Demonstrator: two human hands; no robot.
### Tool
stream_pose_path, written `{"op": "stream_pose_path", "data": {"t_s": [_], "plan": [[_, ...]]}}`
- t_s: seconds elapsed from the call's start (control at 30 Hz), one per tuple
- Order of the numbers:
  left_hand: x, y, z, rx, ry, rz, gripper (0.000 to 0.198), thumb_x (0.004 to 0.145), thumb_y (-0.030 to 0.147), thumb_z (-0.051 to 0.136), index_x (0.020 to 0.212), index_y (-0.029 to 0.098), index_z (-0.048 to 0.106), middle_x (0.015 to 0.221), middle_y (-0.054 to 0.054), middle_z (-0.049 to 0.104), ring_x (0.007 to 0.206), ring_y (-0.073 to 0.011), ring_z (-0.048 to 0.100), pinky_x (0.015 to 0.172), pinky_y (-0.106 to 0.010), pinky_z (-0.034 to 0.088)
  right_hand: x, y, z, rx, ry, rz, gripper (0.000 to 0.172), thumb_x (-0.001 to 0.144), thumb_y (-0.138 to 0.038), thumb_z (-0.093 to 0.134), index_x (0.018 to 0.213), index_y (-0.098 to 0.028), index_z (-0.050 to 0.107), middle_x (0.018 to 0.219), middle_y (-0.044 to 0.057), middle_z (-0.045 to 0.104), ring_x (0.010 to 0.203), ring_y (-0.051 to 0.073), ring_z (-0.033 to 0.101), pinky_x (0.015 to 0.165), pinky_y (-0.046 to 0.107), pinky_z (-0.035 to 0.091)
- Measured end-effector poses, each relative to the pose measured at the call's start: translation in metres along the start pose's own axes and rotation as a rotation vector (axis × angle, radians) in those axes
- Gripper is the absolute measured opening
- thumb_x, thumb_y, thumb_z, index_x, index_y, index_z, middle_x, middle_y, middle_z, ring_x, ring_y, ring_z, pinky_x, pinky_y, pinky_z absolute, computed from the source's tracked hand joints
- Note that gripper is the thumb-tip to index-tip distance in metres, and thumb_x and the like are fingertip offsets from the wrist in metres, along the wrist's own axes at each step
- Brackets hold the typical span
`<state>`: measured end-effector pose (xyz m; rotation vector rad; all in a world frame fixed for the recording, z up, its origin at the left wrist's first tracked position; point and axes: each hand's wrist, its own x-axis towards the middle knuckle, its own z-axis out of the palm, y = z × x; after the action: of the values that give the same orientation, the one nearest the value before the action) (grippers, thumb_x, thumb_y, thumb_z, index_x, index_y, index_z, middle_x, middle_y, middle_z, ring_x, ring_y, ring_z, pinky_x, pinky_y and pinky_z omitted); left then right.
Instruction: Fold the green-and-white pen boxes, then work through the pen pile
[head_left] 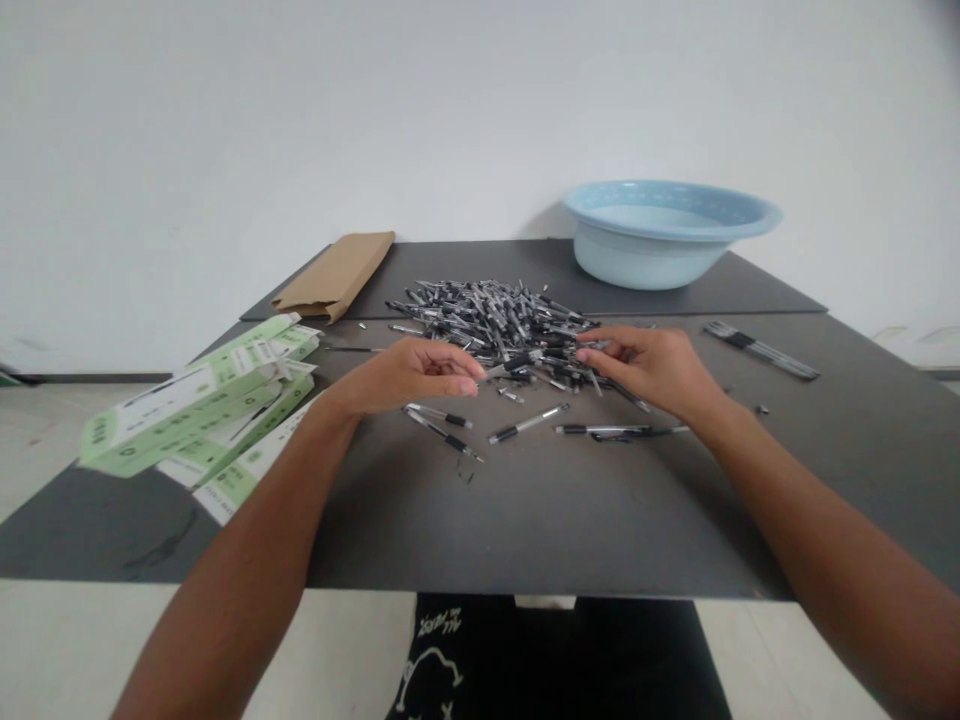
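A clear pen with a black grip (516, 365) sticks out to the right from the fingertips of my left hand (420, 375), which is closed on its end. My right hand (645, 362) is at the right side of a large heap of similar pens (487, 312). Its thumb and index finger are drawn together, and whatever they pinch cannot be told from the pens behind. On the near side of the heap, several loose pens lie on the dark table, among them one pen (529, 424) between my hands and another pen (444, 434) below my left hand.
A light blue basin (660, 245) stands at the back right. Flattened green and white boxes (187, 405) are stacked at the left, with a brown paper bag (337, 275) behind them. A row of pens (761, 350) lies to the right on the grey table (525, 530).
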<state>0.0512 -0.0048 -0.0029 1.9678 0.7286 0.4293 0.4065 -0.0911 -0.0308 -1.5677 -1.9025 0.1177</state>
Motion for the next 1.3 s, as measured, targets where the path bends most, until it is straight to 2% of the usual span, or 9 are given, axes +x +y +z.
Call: {"op": "stream_pose_path", "data": {"t_s": [0.17, 0.33, 0.43, 0.57, 0.73, 0.83, 0.93, 1.13, 1.3], "plan": [[0.001, 0.006, 0.003, 0.025, -0.03, 0.039, 0.033, 0.088, 0.052, 0.081, 0.1, 0.021, 0.082, 0.1, -0.008, 0.085, 0.094, -0.0216, 0.08, 0.082, -0.029, 0.062, 0.0, -0.002, -0.003, 0.052, -0.202, -0.117, 0.026, 0.093, -0.052, 0.079, 0.101, -0.028, 0.087, 0.093, 0.002, 0.084, 0.074, 0.018, 0.071, 0.07, 0.029, 0.053], [0.006, 0.003, 0.008, -0.018, 0.166, 0.084, 0.035, 0.094, 0.052, 0.077, 0.105, 0.019, 0.073, 0.105, -0.01, 0.084, 0.074, -0.0137, 0.072, 0.061, -0.021, 0.055, 0.001, 0.001, 0.0, 0.061, -0.347, -0.254, 0.022, 0.096, -0.045, 0.077, 0.103, -0.028, 0.087, 0.098, 0.004, 0.083, 0.082, 0.019, 0.074, 0.076, 0.031, 0.054], [0.012, -0.005, 0.007, -0.088, 0.343, 0.147, 0.038, 0.096, 0.053, 0.075, 0.108, 0.018, 0.067, 0.108, -0.012, 0.083, 0.069, -0.0124, 0.07, 0.058, -0.022, 0.056, 0.0, 0.001, 0.008, 0.055, -0.352, -0.283, 0.025, 0.099, -0.043, 0.074, 0.112, -0.026, 0.087, 0.104, 0.007, 0.081, 0.083, 0.02, 0.074, 0.077, 0.032, 0.055], [0.019, -0.017, 0.0, -0.12, 0.569, 0.257, 0.037, 0.097, 0.052, 0.074, 0.108, 0.019, 0.063, 0.107, -0.01, 0.082, 0.074, -0.0128, 0.074, 0.07, -0.026, 0.063, -0.004, -0.005, 0.023, 0.03, -0.313, -0.284, 0.032, 0.103, -0.042, 0.069, 0.124, -0.024, 0.084, 0.109, 0.01, 0.077, 0.086, 0.021, 0.073, 0.081, 0.034, 0.056], [0.02, -0.025, -0.009, -0.002, 0.816, 0.328, 0.026, 0.105, 0.048, 0.062, 0.115, 0.024, 0.058, 0.109, -0.007, 0.081, 0.075, -0.0121, 0.073, 0.072, -0.026, 0.063, -0.001, -0.019, 0.032, -0.025, -0.142, -0.275, 0.03, 0.103, -0.041, 0.069, 0.122, -0.024, 0.084, 0.109, 0.01, 0.078, 0.094, 0.024, 0.074, 0.085, 0.038, 0.057], [0.015, -0.027, -0.015, 0.147, 0.966, 0.369, 0.02, 0.109, 0.041, 0.054, 0.12, 0.024, 0.058, 0.112, -0.007, 0.08, 0.079, -0.013, 0.074, 0.074, -0.027, 0.062, 0.021, -0.038, 0.033, -0.076, -0.155, -0.339, 0.029, 0.104, -0.04, 0.068, 0.121, -0.024, 0.085, 0.113, 0.01, 0.08, 0.102, 0.026, 0.075, 0.09, 0.039, 0.057], [0.009, -0.026, -0.021, 0.241, 1.092, 0.39, 0.02, 0.112, 0.036, 0.049, 0.124, 0.025, 0.06, 0.114, -0.006, 0.079, 0.083, -0.0138, 0.075, 0.077, -0.028, 0.06, 0.059, -0.07, 0.045, -0.174, -0.322, -0.434, 0.03, 0.104, -0.039, 0.067, 0.125, -0.024, 0.084, 0.117, 0.01, 0.081, 0.1, 0.026, 0.076, 0.086, 0.036, 0.056], [-0.002, -0.025, -0.034, 0.321, 1.269, 0.389, 0.018, 0.114, 0.031, 0.045, 0.124, 0.024, 0.059, 0.116, -0.006, 0.08, 0.083, -0.0148, 0.073, 0.083, -0.03, 0.058, 0.133, -0.136, 0.11, -0.261, -0.518, -0.601, 0.021, 0.095, -0.026, 0.077, 0.114, -0.029, 0.087, 0.113, 0.006, 0.082, 0.107, 0.026, 0.074, 0.091, 0.032, 0.052], [-0.002, -0.031, -0.039, 0.332, 1.302, 0.374, 0.019, 0.115, 0.03, 0.044, 0.124, 0.023, 0.059, 0.115, -0.006, 0.079, 0.083, -0.0157, 0.074, 0.085, -0.031, 0.059, 0.15, -0.156, 0.145, -0.29, -0.555, -0.615, 0.02, 0.096, -0.029, 0.076, 0.112, -0.026, 0.088, 0.115, 0.01, 0.078, 0.105, 0.027, 0.073, 0.08, 0.031, 0.05]]}}
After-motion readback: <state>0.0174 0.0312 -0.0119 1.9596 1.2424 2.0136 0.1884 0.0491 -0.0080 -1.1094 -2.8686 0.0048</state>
